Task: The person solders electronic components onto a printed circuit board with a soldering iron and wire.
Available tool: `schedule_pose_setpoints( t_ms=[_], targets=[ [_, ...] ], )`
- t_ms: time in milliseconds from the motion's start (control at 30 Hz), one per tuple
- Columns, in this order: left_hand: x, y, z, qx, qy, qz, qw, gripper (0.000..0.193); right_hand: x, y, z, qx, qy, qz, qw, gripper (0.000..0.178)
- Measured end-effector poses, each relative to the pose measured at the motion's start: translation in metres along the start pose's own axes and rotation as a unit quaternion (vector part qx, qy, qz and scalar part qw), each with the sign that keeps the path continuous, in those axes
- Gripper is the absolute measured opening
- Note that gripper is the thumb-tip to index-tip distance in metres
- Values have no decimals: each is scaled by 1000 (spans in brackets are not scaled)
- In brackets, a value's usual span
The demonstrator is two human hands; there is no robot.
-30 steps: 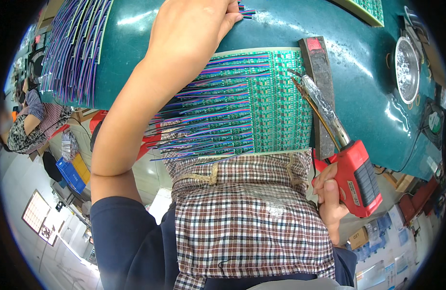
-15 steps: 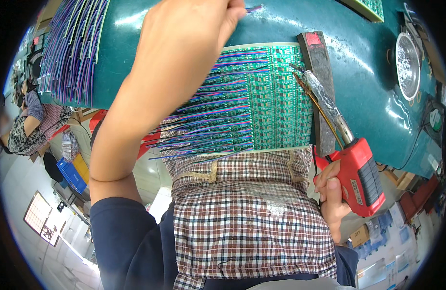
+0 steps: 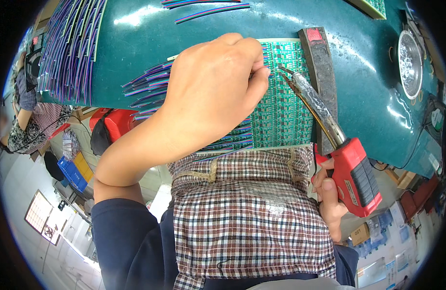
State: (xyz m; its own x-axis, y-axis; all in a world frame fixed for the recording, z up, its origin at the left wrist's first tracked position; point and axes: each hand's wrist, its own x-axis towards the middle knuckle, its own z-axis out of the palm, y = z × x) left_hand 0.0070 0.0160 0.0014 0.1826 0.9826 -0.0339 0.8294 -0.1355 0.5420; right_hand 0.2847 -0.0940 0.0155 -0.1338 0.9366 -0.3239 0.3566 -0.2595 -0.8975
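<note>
A green panel of small circuit boards [image 3: 281, 111] lies at the table's front edge, with rows of thin multicoloured wires [image 3: 148, 89] running off its left side. Above its middle my left hand [image 3: 218, 77] is closed in a pinch, fingertips close to the panel, on a wire that the hand mostly hides. My right hand [image 3: 331, 198] grips a red soldering gun [image 3: 356, 176]. The gun's metal barrel slants up and left, its tip over the panel's right part, near my left fingertips. A thin brass-coloured tube runs along the barrel.
Along the panel's right edge lies a dark bar [image 3: 322, 82] with a red patch. Loose wires [image 3: 213, 13] rest at the far edge. A wired stack of boards [image 3: 70, 53] stands at left, a metal bowl [image 3: 409, 65] at right. Another person [image 3: 29, 121] sits far left.
My left hand has come from the far side of the table down over the panel, uncovering loose wires there. The soldering gun's tip has shifted slightly left.
</note>
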Motion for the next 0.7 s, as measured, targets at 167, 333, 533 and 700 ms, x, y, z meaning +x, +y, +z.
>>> schedule_pose_setpoints(
  t_ms=[167,333,533,700],
  targets=[
    [1,0,0,7,-9,-2,1000,18,0,0,5,40,-4,37,998,32],
    [1,-1,0,-2,-9,-1,1000,16,1,2,6,31,4,31,999,27],
    [-4,3,-3,-1,-8,2,1000,15,0,-8,9,45,0,26,999,20],
    [-9,7,-6,8,-2,8,1000,16,-7,-6,8,37,-5,-11,999,18]
  ],
)
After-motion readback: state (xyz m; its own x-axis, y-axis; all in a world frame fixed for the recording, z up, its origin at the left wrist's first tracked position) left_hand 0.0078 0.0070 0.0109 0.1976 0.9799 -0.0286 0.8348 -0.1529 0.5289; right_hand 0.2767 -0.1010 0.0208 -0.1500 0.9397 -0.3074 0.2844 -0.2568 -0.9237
